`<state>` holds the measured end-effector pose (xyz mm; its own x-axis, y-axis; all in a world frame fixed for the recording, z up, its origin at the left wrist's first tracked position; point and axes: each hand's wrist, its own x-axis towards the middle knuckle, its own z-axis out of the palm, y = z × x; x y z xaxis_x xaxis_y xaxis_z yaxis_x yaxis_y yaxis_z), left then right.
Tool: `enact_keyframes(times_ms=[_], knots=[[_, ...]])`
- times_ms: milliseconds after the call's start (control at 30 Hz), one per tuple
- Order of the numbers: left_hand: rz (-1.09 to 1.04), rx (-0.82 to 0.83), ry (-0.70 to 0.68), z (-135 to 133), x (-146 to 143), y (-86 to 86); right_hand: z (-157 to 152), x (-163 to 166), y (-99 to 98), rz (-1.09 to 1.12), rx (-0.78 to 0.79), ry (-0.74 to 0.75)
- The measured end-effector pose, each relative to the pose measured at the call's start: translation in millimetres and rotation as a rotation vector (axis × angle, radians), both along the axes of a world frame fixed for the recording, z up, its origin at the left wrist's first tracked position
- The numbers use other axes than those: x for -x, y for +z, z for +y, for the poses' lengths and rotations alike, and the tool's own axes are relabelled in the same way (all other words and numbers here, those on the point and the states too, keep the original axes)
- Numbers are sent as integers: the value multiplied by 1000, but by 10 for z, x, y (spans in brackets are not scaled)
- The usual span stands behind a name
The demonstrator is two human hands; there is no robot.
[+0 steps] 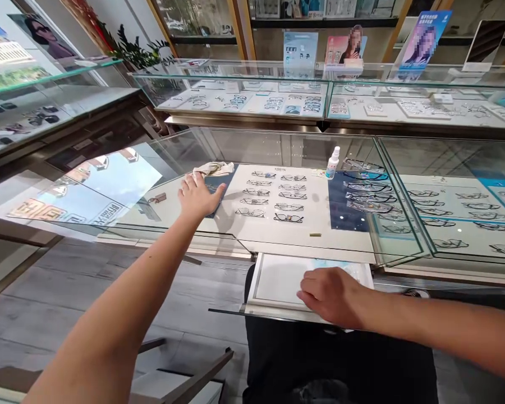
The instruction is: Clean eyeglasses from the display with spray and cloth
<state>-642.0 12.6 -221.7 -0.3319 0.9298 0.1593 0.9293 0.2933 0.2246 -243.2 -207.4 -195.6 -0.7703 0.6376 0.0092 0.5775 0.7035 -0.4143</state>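
Nearest the camera, the bare left arm (122, 314) stretches out over the glass counter (185, 229); keeping that elbow clear of the edge and its weight off the pane would be sensible. At its end, the left hand (200, 195) is open, thumb and fingers spread, fingertips at the near edge of a crumpled cloth (214, 168); whether they touch it I cannot tell. Such a soft cloth probably handles best smoothed flat beneath the palm, with light, even pressure. Rightward, two columns of eyeglasses (289, 217) show beneath the glass. Below them, a white drawer (273, 280) juts toward the lap. Over it is the right hand (328, 294), fingers curled inward; I cannot tell whether they grip anything. Beyond stands an upright spray bottle (332, 164), light enough, I judge, that any sideways sweep should stay clear of it.
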Motion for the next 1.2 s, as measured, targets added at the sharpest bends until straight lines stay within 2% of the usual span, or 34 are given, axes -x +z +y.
enact_keyframes(times_ms=[67, 133, 200, 333, 533, 667, 800, 1033, 1200], knots=[[11, 45, -11, 3, -10, 3, 205, 250, -389, -121, 132, -93], [22, 66, -14, -6, -17, 18, 573, 382, -752, -201, 112, -232], [31, 75, -11, -17, -26, 36, 990, 450, -1031, -231, 54, -334], [48, 95, -4, -29, -34, 54, 1640, 535, -1364, -218, -73, -472], [54, 109, -10, -37, -19, 34, 2078, 710, -1698, -228, -142, -478], [50, 119, -4, -46, -19, 35, 2212, 797, -1805, -272, -147, -454], [46, 113, -8, -48, -21, 37, 2286, 817, -1806, -309, -171, -447], [47, 96, -10, -34, -17, 30, 2348, 803, -1701, -378, -236, -378], [24, 73, -24, -44, -35, 46, 2226, 781, -1578, -438, -258, -339]])
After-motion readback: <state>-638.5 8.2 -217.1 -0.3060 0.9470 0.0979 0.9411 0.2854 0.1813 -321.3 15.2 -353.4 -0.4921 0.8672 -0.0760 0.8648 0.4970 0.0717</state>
